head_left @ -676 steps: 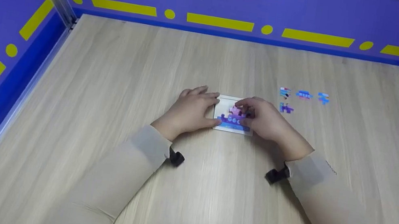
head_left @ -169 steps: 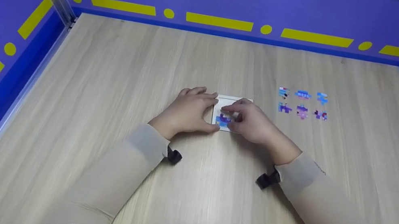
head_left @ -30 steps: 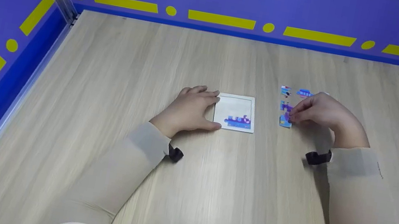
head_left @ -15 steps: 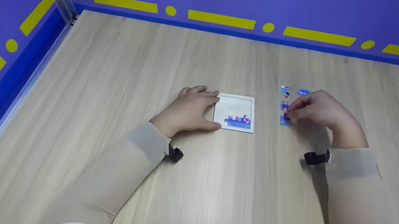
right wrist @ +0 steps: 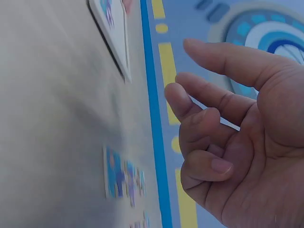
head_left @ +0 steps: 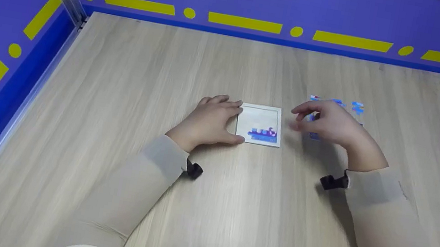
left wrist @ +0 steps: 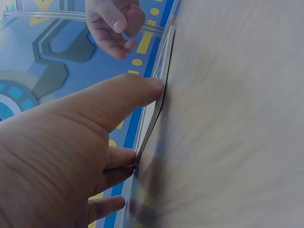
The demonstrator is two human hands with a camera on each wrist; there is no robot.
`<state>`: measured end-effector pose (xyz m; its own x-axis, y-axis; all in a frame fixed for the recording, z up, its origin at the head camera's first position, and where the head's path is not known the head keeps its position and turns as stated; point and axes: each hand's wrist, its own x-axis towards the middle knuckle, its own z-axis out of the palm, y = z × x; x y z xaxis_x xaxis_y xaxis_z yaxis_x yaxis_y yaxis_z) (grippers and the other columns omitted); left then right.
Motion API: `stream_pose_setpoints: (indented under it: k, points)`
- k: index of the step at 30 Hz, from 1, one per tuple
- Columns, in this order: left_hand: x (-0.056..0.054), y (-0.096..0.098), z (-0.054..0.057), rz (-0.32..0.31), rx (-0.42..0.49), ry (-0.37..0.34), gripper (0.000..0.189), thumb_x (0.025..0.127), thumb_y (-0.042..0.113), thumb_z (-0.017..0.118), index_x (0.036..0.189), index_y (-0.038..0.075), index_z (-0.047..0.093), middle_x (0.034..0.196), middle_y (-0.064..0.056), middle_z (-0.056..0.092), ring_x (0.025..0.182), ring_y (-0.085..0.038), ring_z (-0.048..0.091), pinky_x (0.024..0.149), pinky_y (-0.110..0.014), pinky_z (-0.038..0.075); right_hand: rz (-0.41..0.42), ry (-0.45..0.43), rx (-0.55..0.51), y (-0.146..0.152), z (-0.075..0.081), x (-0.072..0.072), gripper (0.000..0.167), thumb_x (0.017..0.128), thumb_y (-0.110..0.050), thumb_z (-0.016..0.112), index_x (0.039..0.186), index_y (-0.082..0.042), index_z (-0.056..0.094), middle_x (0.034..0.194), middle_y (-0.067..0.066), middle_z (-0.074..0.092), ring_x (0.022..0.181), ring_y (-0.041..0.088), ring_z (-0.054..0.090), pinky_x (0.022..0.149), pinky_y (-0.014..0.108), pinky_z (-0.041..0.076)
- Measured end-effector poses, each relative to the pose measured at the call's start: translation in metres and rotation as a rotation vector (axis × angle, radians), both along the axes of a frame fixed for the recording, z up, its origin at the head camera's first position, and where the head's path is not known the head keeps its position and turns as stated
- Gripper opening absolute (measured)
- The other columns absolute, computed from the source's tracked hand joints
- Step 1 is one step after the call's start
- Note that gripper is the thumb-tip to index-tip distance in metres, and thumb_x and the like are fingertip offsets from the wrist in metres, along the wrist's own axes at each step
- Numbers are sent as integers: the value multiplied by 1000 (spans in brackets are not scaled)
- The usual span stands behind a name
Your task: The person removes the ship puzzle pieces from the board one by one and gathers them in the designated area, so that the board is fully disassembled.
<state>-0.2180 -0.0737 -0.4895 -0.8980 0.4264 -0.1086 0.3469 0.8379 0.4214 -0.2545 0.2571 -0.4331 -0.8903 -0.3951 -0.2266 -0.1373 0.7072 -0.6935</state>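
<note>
My left hand (head_left: 211, 122) rests at the left side of a square white puzzle tray (head_left: 259, 119), its thumb and fingertips touching the edge, fingers mostly straight. Joined blue and purple puzzle pieces (head_left: 263, 135) lie in the tray's lower right; the rest of its bed is bare white. My right hand (head_left: 335, 125) hovers right of the tray with loosely bent fingers. In the right wrist view, nothing is between its thumb and fingers. Beneath and behind that hand lie loose puzzle pieces (right wrist: 121, 175), partly hidden in the head view.
A light wood-grain table (head_left: 204, 211) carries everything. Blue-purple panels with yellow marks (head_left: 244, 23) stand along its back and sides. A small black camera (head_left: 331, 182) sits at the right wrist, another one (head_left: 194, 170) at the left.
Pieces have moved from the tray to loose rows on its right. Within the last second my right hand let go of a blue-purple piece there and came left, empty. My left hand stayed.
</note>
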Motion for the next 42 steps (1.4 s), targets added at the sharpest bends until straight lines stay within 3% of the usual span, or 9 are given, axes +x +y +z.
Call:
stream_pose_setpoints:
  k: [11, 19, 24, 31, 37, 42]
  points:
    - [-2, 0, -1, 0, -4, 4, 90, 94, 63, 82, 166, 15, 58, 181, -1, 47, 174, -35, 34, 142, -61, 24, 163, 27, 7, -40, -14, 17, 52, 97, -18, 87, 147, -7, 75, 132, 14, 78, 84, 20, 58, 71, 28, 50]
    - [-2, -1, -3, -4, -8, 10, 90, 95, 64, 83, 167, 14, 58, 181, -2, 47, 174, -35, 34, 142, -61, 24, 210, 66, 3, -58, -35, 26, 48, 96, -12, 89, 142, -5, 77, 131, 18, 74, 108, 30, 66, 95, 42, 53]
    - [-2, -1, -3, -9, -11, 11, 90, 95, 64, 83, 166, 14, 58, 181, -2, 47, 174, -36, 34, 142, -61, 24, 209, 79, 10, -65, -43, 30, 45, 98, -13, 86, 141, -6, 77, 136, 21, 71, 119, 34, 63, 105, 49, 51]
    - [-2, 0, 0, -9, -15, 1, 90, 95, 64, 82, 167, 15, 58, 182, -1, 46, 174, -35, 34, 141, -61, 25, 174, 109, 57, -69, -46, 36, 42, 103, -13, 78, 145, -10, 76, 137, 21, 65, 114, 34, 63, 100, 51, 54]
    - [-2, 0, 0, -6, -20, 8, 90, 95, 64, 82, 167, 15, 58, 182, -1, 46, 174, -35, 34, 141, -61, 24, 162, 112, 104, -72, -46, 38, 44, 104, -12, 75, 148, -10, 75, 142, 23, 61, 120, 38, 66, 110, 59, 57]
    - [-3, -1, -1, -9, -21, 4, 91, 95, 65, 82, 167, 15, 57, 182, -1, 45, 174, -35, 33, 142, -61, 24, 170, 124, 95, -73, -47, 38, 38, 104, -11, 76, 142, -9, 78, 140, 23, 61, 120, 38, 66, 109, 60, 56]
